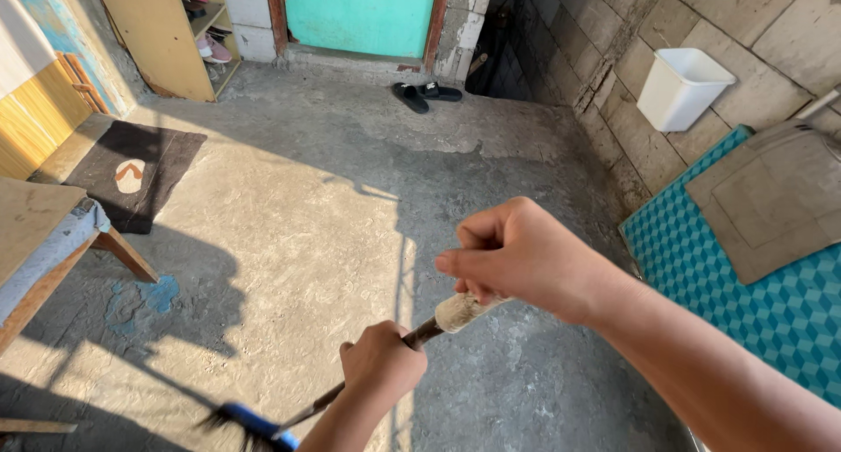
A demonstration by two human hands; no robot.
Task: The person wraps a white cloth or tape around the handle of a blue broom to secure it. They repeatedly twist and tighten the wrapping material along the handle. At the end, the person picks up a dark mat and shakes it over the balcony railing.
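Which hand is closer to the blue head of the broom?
Left. The left hand grips the stick just above the blue broom head; the right hand holds the stick's far top end.

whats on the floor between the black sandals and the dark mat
Nothing: in the head view, only bare concrete floor, part sunlit and part shaded, lies between the sandals and the mat.

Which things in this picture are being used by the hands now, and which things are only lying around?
In use:
- broom handle, gripped by both hands
- right hand on its pale upper end
- left hand lower on the dark stick
- blue broom head

Lying about:
- black slippers by the door
- white bin
- dark mat
- shoe shelf
- teal patterned sheet
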